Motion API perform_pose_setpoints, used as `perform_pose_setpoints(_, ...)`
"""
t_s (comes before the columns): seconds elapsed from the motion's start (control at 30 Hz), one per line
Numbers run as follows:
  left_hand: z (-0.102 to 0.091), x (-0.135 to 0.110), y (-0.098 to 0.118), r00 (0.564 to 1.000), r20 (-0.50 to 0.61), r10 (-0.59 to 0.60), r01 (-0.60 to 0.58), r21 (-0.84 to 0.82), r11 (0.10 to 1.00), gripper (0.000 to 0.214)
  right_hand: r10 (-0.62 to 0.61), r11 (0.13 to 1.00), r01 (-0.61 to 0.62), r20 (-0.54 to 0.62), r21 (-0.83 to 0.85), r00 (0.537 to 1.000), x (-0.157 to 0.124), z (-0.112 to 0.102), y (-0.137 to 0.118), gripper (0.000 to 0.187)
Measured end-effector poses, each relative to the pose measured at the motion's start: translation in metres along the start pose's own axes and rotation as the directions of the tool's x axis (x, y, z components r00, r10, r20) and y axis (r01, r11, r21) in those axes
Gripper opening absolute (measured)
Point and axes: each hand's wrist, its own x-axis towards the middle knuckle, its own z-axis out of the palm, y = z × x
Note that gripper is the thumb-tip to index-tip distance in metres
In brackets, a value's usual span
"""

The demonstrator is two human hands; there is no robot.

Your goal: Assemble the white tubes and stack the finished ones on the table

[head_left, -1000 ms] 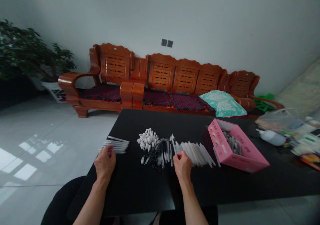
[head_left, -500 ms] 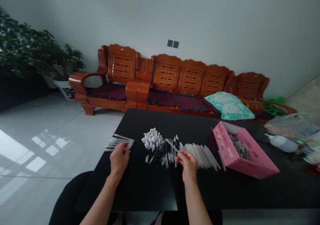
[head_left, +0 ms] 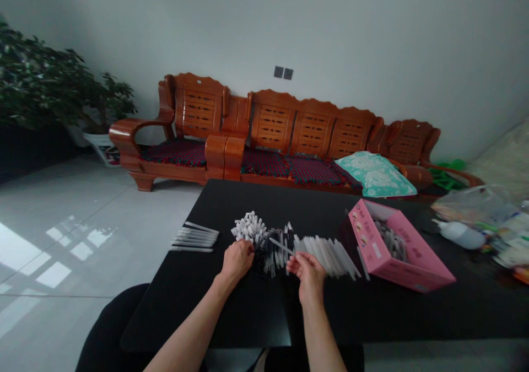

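Note:
My right hand (head_left: 311,275) pinches a slim translucent tube (head_left: 281,244), which looks like a pen barrel and points up to the left. My left hand (head_left: 236,262) is at the near edge of a heap of small white caps (head_left: 249,226). Its fingertips are closed together, and what lies between them is hidden. Dark thin pieces with pale ends (head_left: 276,256) are spread between the two hands. Beside my right hand lies a row of whitish tubes (head_left: 330,255). Several finished-looking sticks (head_left: 194,237) lie side by side at the table's left edge.
A pink box (head_left: 417,277) with grey pieces inside stands on the right of the black table (head_left: 243,311). Beyond it are a white bottle (head_left: 460,234) and a plastic bag (head_left: 475,204). A wooden sofa (head_left: 235,157) runs behind the table.
My left hand has moved right, from the sticks at the table's left edge to the heap of white caps. My right hand still holds the tube in nearly the same place.

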Motion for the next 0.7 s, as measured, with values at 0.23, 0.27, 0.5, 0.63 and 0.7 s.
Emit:
perform_pose_setpoints(0.23,0.008,0.005,0.004,1.000,0.025,0.003,-0.005,0.113,0.994,0.015,0.224,0.959,-0.243,0.133,0.149,0.966,-0.005,-0.005,0.007,0.026)
perform_pose_setpoints(0.27,0.009,0.006,0.005,1.000,0.024,0.004,-0.007,0.112,0.994,0.014,0.263,0.944,-0.289,0.169,0.157,0.950,-0.005,-0.005,0.008,0.026)
perform_pose_setpoints(0.5,0.009,0.014,0.007,0.983,0.017,-0.183,0.184,-0.094,0.978,0.012,0.400,0.852,-0.488,0.364,0.192,0.841,-0.010,0.004,0.013,0.028)
perform_pose_setpoints(0.63,0.003,0.018,0.002,0.974,-0.005,-0.225,0.214,-0.288,0.933,0.013,0.401,0.839,-0.512,0.426,0.185,0.811,-0.016,0.017,0.011,0.028)
perform_pose_setpoints(0.7,-0.001,0.019,-0.001,0.972,-0.027,-0.232,0.206,-0.371,0.905,0.014,0.384,0.843,-0.503,0.439,0.193,0.812,-0.018,0.024,0.010,0.027)
